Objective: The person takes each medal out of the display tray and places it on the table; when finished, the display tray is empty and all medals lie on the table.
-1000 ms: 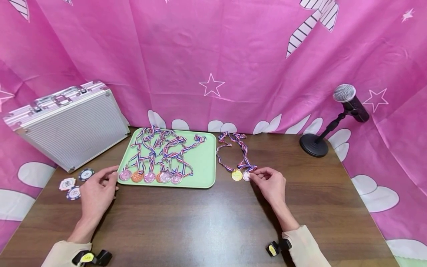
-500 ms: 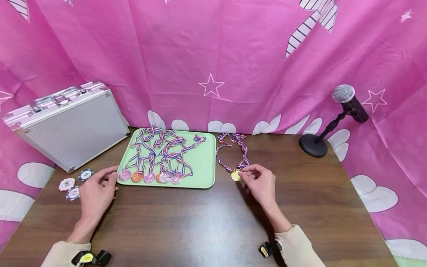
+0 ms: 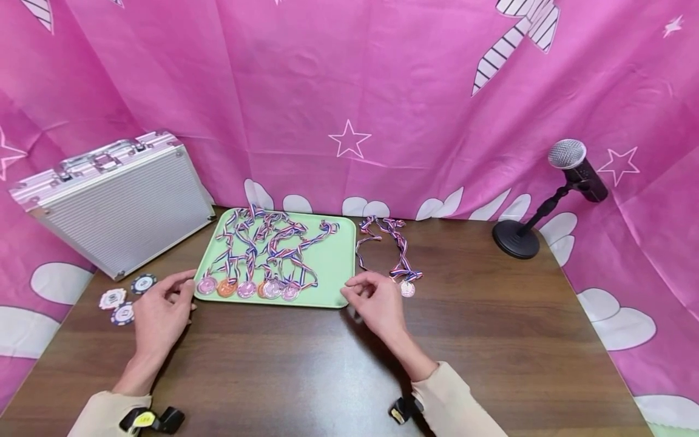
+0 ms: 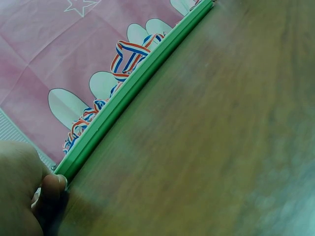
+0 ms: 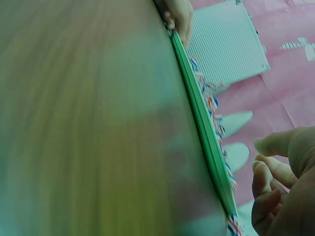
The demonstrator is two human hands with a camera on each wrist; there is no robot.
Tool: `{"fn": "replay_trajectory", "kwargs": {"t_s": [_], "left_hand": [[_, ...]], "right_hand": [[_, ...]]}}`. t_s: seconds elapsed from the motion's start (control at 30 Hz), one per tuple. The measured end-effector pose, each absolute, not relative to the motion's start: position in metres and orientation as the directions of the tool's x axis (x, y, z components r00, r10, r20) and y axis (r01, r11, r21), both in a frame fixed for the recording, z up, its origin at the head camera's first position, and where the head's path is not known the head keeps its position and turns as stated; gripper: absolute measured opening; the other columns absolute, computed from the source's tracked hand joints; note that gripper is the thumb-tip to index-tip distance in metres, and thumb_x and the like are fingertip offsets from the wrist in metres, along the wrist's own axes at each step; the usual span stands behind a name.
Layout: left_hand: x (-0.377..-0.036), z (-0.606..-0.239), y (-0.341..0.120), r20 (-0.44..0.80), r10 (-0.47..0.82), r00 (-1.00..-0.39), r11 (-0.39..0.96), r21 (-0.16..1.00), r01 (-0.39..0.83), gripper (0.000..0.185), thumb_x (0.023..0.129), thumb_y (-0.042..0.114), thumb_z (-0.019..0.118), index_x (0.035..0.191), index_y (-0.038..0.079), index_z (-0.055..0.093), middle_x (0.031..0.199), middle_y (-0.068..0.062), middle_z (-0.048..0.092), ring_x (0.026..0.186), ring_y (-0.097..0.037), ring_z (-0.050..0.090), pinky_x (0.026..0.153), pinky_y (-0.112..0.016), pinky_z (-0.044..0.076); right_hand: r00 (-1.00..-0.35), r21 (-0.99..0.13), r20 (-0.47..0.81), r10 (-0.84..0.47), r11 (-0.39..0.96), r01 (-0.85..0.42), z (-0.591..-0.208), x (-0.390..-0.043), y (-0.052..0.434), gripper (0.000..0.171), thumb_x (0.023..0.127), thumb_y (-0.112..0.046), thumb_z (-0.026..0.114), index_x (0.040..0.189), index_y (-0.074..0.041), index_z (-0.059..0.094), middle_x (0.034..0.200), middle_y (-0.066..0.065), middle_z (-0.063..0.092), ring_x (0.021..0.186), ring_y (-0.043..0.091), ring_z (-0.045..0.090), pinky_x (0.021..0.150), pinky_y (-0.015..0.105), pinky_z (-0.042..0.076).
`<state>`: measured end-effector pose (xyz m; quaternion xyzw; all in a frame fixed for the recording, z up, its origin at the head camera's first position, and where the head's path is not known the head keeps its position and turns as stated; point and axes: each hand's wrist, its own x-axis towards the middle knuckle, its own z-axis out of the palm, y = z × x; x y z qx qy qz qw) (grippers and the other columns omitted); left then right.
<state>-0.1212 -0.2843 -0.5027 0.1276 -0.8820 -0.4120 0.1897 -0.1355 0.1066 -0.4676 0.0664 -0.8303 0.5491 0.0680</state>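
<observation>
I can read no words or numbers anywhere, because the marks on the poker chips [image 3: 123,299] and the medals [image 3: 247,289] are too small.

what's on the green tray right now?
The green tray holds a row of medals along its near edge, pink, orange and silvery, their striped ribbons tangled behind them. The overlap hides the exact count. The right hand hovers by the near right corner.

The scene is evenly and brightly lit; soft glare is seen on the worktop [image 3: 338,370] before the tray [image 3: 333,267]. Both wrist views are blurred, and the head view's edges are bent.
</observation>
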Motion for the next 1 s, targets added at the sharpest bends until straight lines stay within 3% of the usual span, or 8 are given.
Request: {"fn": "replay_trajectory", "kwargs": {"t_s": [0.3, 0.67, 0.8, 1.0], "left_hand": [[-0.120, -0.501, -0.283, 0.236, -0.383, -0.893, 0.626, 0.777, -0.063, 0.030, 0.109, 0.017, 0.064, 0.131, 0.007, 0.081, 0.070, -0.009, 0.075, 0.043, -0.001, 0.058, 0.039, -0.021, 0.043], [-0.121, -0.500, -0.283, 0.221, -0.383, -0.897, 0.622, 0.780, -0.074, 0.031, 0.109, 0.018, 0.063, 0.131, 0.006, 0.081, 0.067, -0.005, 0.074, 0.043, -0.001, 0.058, 0.040, -0.021, 0.042], [-0.120, -0.500, -0.282, 0.215, -0.386, -0.897, 0.621, 0.779, -0.080, 0.032, 0.109, 0.018, 0.062, 0.131, 0.006, 0.081, 0.067, -0.006, 0.073, 0.043, -0.002, 0.058, 0.039, -0.021, 0.042], [-0.121, -0.499, -0.283, 0.214, -0.387, -0.897, 0.621, 0.780, -0.082, 0.032, 0.109, 0.019, 0.063, 0.132, 0.006, 0.081, 0.068, -0.006, 0.074, 0.043, -0.002, 0.058, 0.039, -0.021, 0.042]], "right_hand": [[-0.973, -0.839, 0.217, -0.079, 0.495, -0.227, -0.469, -0.134, 0.071, 0.006, 0.087, -0.015, 0.092, 0.089, -0.014, 0.087, 0.071, -0.005, 0.073, 0.061, -0.003, 0.058, 0.059, 0.020, 0.049], [-0.970, -0.832, 0.212, -0.121, 0.499, -0.245, -0.474, -0.137, 0.039, 0.006, 0.088, -0.014, 0.092, 0.088, -0.010, 0.088, 0.071, -0.004, 0.074, 0.061, -0.005, 0.056, 0.059, 0.018, 0.049], [-0.953, -0.758, 0.277, -0.122, 0.582, -0.295, -0.484, -0.142, 0.031, 0.015, 0.088, -0.030, 0.094, 0.084, -0.017, 0.087, 0.069, -0.011, 0.073, 0.062, -0.005, 0.058, 0.061, 0.020, 0.049], [-0.947, -0.643, 0.313, -0.072, 0.717, -0.267, -0.493, -0.147, 0.024, 0.029, 0.079, -0.051, 0.098, 0.076, -0.025, 0.084, 0.062, -0.020, 0.064, 0.061, -0.001, 0.058, 0.060, 0.028, 0.048]]}}
